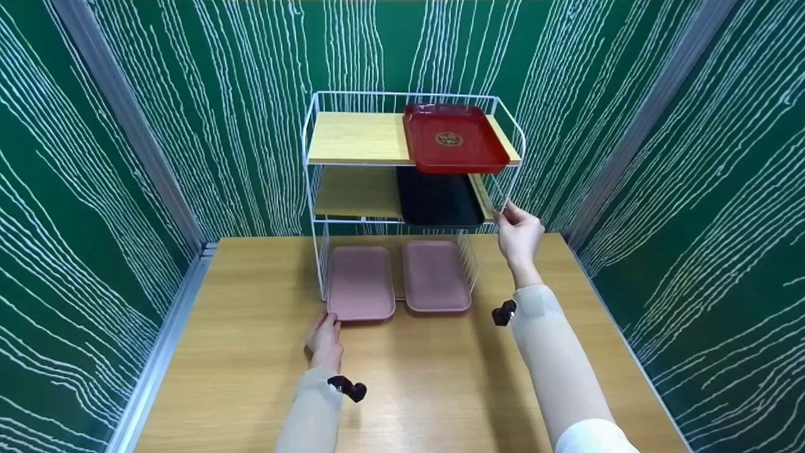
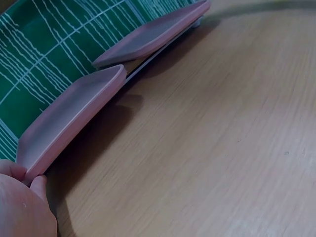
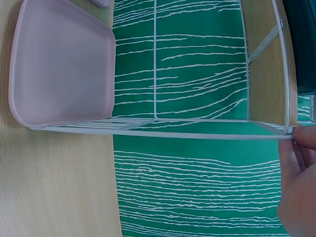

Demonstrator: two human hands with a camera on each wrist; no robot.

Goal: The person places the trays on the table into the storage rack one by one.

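Both hands engaged at rack (image 1: pixel 314 189).
Left wrist view alone shows left hand (image 1: pixel 324 343) pinching pink tray (image 1: pixel 360 282) corner; right hand (image 1: pixel 519 234), raised at 2 o'clock, grips rack's post.

Dark green walls (image 1: pixel 239 94) patterned with wavy white vertical lines fill the upper frame and both sides. Grey metal corner posts (image 1: pixel 126 119) slant down toward the centre. A light wooden bench (image 1: pixel 440 377) spreads across the lower frame, evenly lit.
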